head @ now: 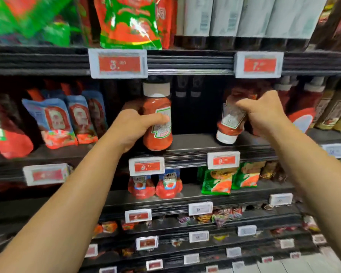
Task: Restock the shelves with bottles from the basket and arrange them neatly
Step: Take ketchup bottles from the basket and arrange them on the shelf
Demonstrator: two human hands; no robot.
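Left hand (133, 128) grips red plastic ketchup bottle, white cap up (157, 117), at the black shelf (195, 143) edge. Right hand (264, 113) holds a cap-down red squeeze bottle (231, 120), tilted (stand it first). Slide both back, labels forward.

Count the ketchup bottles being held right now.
2. One ketchup bottle stands cap-up in the left hand; the other bottle is tilted cap-down in the right hand, both over the middle shelf.

Bright, even light; motion-blurred (edges bowed outward).
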